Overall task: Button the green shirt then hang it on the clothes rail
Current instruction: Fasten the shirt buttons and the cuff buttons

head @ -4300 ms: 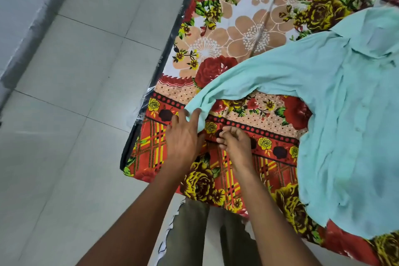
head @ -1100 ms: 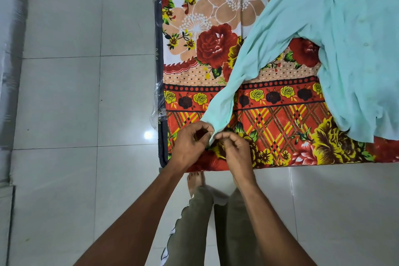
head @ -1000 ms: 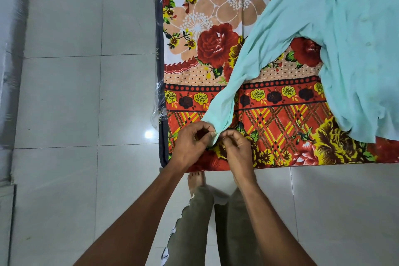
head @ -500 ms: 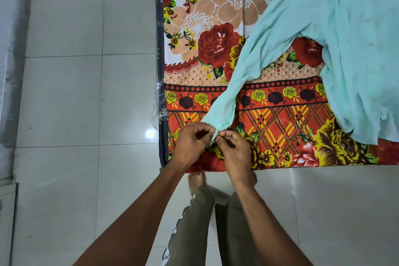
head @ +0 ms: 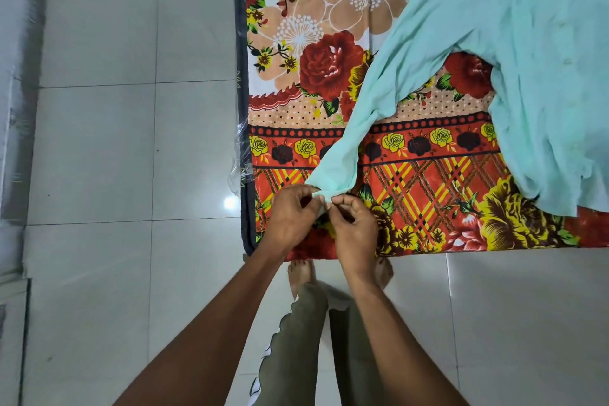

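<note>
1. The green shirt [head: 527, 59] lies spread on a bed covered with a floral sheet [head: 329, 53]. Its body occupies the far right part of the bed; the hem ends just short of the near edge.
2. One sleeve [head: 379, 86] runs diagonally from the shirt body toward the near left corner of the bed, lying flat on the sheet for most of its length.
3. The cuff [head: 324, 193] at the sleeve end is lifted slightly off the sheet, just inside the near edge and close to the left corner.
4. The left hand [head: 291, 216] pinches the cuff on its left side; fingers are curled, thumb and forefinger closed on the fabric.
5. The right hand [head: 356, 227] pinches the cuff on its right side with its fingertips. The two grips touch at the cuff.
6. Whether a button sits between the fingers cannot be told; the hands hide it.
7. The person stands on a pale tiled floor [head: 115, 158] at the near edge of the bed.
</note>
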